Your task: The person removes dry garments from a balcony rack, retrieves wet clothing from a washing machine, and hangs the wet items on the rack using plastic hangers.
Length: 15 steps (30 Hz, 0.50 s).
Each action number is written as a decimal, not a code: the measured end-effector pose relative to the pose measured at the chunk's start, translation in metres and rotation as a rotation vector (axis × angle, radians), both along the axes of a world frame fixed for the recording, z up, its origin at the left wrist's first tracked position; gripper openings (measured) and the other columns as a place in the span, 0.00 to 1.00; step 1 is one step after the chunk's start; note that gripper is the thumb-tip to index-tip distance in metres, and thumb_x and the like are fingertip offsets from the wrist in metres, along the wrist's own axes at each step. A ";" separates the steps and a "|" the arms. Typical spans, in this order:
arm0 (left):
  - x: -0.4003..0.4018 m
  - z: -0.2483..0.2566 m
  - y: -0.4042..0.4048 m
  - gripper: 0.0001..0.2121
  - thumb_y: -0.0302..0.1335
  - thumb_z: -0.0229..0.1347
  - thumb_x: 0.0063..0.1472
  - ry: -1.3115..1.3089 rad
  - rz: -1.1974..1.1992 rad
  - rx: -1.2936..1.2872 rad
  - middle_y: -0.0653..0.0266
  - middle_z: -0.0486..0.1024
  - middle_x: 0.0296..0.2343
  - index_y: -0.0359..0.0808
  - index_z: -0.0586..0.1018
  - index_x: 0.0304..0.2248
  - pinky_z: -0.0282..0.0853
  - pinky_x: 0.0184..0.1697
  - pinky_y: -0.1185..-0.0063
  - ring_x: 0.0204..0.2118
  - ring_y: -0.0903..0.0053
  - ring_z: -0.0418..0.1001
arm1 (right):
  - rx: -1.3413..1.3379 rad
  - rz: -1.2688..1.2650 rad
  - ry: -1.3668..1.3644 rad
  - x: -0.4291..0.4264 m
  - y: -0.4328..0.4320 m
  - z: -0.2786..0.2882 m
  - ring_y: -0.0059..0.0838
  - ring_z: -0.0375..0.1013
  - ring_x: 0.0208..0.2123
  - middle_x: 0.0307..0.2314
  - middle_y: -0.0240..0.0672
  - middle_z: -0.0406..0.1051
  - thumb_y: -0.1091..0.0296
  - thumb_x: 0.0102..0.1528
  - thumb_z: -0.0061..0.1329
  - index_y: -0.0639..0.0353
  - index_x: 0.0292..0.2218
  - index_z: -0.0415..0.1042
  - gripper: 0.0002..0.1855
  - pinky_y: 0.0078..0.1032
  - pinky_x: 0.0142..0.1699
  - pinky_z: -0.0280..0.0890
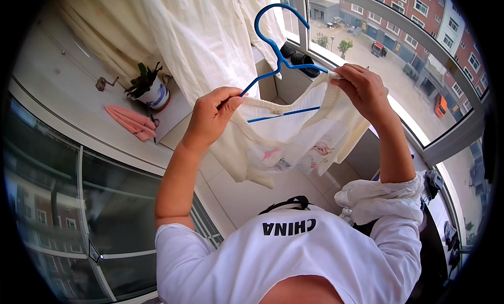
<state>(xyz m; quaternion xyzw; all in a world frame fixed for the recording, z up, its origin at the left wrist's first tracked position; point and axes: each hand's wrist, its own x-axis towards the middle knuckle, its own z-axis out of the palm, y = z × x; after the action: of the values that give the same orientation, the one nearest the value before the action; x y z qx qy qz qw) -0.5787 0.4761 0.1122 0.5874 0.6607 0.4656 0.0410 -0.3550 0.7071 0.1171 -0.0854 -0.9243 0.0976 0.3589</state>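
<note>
A cream knit top (pixel 264 140) with embroidered figures on its front hangs spread on a blue clothes hanger (pixel 278 54). The hanger's hook points up and away from me, and its lower bar shows through the wide neckline. My left hand (pixel 214 115) pinches the garment's left shoulder edge together with the hanger's arm. At the other shoulder, my right hand (pixel 362 87) grips the knit edge near the end of the hanger's right arm. A bunched white cloth (pixel 382 197) lies over my right upper arm.
Long white and cream fabric (pixel 197 32) hangs ahead. A potted plant (pixel 153 91) and a pink cloth (pixel 132 121) are at left. Black clogs (pixel 305 64) sit on a ledge below the window (pixel 378 56). Dark sliding glass (pixel 110 209) borders the left side, above floor tiles (pixel 236 194).
</note>
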 end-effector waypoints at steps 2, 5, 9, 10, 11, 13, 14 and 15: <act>-0.012 0.003 -0.010 0.12 0.32 0.48 0.60 0.036 0.058 -0.069 0.68 0.73 0.27 0.30 0.74 0.36 0.61 0.34 0.88 0.29 0.87 0.66 | 0.002 -0.029 0.035 0.002 0.007 0.005 0.41 0.68 0.27 0.24 0.37 0.69 0.63 0.52 0.46 0.58 0.31 0.69 0.08 0.30 0.31 0.63; -0.029 0.005 -0.021 0.16 0.37 0.47 0.59 0.134 0.075 -0.007 0.61 0.70 0.31 0.33 0.72 0.40 0.64 0.37 0.80 0.31 0.75 0.68 | -0.034 -0.033 0.052 0.009 0.011 0.013 0.41 0.68 0.27 0.24 0.37 0.69 0.64 0.51 0.46 0.59 0.31 0.69 0.08 0.30 0.31 0.62; -0.021 0.002 -0.026 0.29 0.41 0.56 0.50 0.408 0.170 0.010 0.60 0.63 0.40 0.40 0.61 0.50 0.62 0.43 0.75 0.41 0.68 0.64 | -0.018 -0.054 0.085 0.015 0.017 0.019 0.41 0.68 0.27 0.24 0.38 0.69 0.65 0.51 0.46 0.60 0.31 0.69 0.08 0.29 0.31 0.62; -0.019 -0.004 -0.024 0.29 0.41 0.56 0.50 0.412 0.171 0.014 0.60 0.63 0.40 0.40 0.61 0.50 0.62 0.43 0.75 0.41 0.68 0.64 | -0.026 -0.052 0.097 0.016 0.018 0.021 0.41 0.68 0.27 0.24 0.38 0.69 0.65 0.51 0.46 0.60 0.31 0.69 0.08 0.29 0.31 0.61; -0.015 -0.011 -0.017 0.31 0.38 0.59 0.48 0.479 0.239 0.077 0.60 0.63 0.39 0.40 0.60 0.50 0.62 0.43 0.74 0.40 0.67 0.64 | -0.023 -0.054 0.097 0.015 0.018 0.022 0.41 0.68 0.27 0.24 0.38 0.69 0.65 0.51 0.46 0.60 0.31 0.69 0.08 0.29 0.31 0.61; -0.012 -0.025 -0.004 0.34 0.32 0.62 0.44 0.530 0.329 0.148 0.59 0.64 0.37 0.41 0.59 0.50 0.64 0.41 0.72 0.40 0.64 0.65 | -0.065 -0.052 0.125 0.014 0.019 0.024 0.42 0.65 0.25 0.22 0.42 0.66 0.71 0.51 0.46 0.66 0.30 0.67 0.07 0.26 0.32 0.60; -0.016 -0.030 -0.007 0.32 0.31 0.61 0.46 0.527 0.322 0.128 0.58 0.64 0.36 0.40 0.60 0.50 0.65 0.39 0.73 0.39 0.63 0.65 | -0.053 -0.043 0.141 0.012 0.018 0.026 0.42 0.65 0.25 0.22 0.42 0.66 0.71 0.51 0.46 0.66 0.30 0.67 0.07 0.26 0.32 0.60; -0.023 -0.030 -0.003 0.30 0.31 0.60 0.47 0.544 0.304 0.136 0.58 0.65 0.35 0.40 0.61 0.49 0.66 0.37 0.73 0.39 0.62 0.66 | 0.002 -0.069 0.132 0.014 0.019 0.030 0.41 0.66 0.26 0.22 0.40 0.67 0.69 0.50 0.47 0.64 0.30 0.68 0.08 0.28 0.31 0.61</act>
<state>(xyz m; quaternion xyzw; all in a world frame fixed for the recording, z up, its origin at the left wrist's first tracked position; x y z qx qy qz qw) -0.6020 0.4730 0.0821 0.5864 0.6948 0.3353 -0.2467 -0.3407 0.7257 0.1468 -0.1100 -0.8953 0.0899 0.4222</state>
